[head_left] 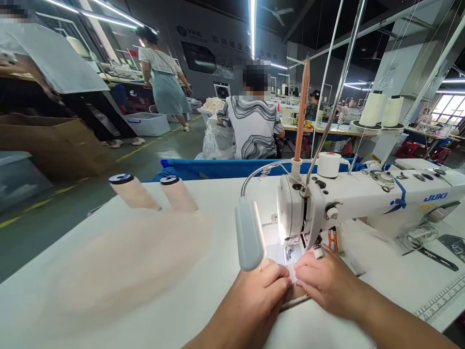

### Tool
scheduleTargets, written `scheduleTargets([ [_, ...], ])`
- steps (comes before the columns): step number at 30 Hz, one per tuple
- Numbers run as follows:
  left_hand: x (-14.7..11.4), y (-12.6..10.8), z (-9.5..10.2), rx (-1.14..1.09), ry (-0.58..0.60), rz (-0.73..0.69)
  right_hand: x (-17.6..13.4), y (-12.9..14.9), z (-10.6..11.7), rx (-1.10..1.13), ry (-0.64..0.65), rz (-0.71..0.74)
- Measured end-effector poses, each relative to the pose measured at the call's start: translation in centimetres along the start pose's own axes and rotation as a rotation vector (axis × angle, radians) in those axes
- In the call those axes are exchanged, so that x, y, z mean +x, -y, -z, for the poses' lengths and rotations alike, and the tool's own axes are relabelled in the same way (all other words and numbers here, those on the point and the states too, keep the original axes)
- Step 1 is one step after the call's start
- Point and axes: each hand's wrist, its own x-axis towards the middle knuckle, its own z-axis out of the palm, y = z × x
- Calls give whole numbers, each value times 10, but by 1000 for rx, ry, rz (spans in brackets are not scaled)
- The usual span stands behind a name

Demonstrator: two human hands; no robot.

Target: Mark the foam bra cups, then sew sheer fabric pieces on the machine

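A white sewing machine (348, 194) stands on the table, its needle and presser foot (289, 252) lit by a lamp. Just in front of the foot lies a small pale piece of fabric (291, 274). From the left, my left hand (259, 291) pinches its edge with the fingers bent and close together. My right hand (327, 281) grips the opposite side, fingers closed, right beneath the machine head. The fingertips of both hands are partly hidden. A grey lamp head (250, 237) hangs over my left hand and covers part of it.
Two peach thread cones (136, 193) stand at the table's far left edge, behind a blurred peach cloth (127, 266). Orange-handled snips (332, 240) lie behind my right hand. A black tool (438, 257) lies farther right. A seated person (252, 121) works ahead.
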Motion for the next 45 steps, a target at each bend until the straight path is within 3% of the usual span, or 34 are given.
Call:
scheduleTargets([
  [13, 0, 0, 0, 8, -47, 2, 2, 2, -1, 3, -46, 8],
  [22, -19, -8, -7, 8, -30, -34, 0, 11, 8, 88, -66, 174],
  [27, -24, -9, 6, -27, 174, 197, -1, 12, 11, 133, -87, 172],
  [30, -25, -6, 10, -8, 161, 321, 0, 12, 11, 173, -90, 166],
  [37, -19, 1, 8, -48, 131, 309, 5, 18, 17, 376, -203, 144],
  [40, -7, -3, 17, -231, 220, 394, 4, 20, 19, 483, -246, 16],
  [45, 6, -8, 27, -697, 441, 755, 1, 17, 16, 344, -278, -258],
])
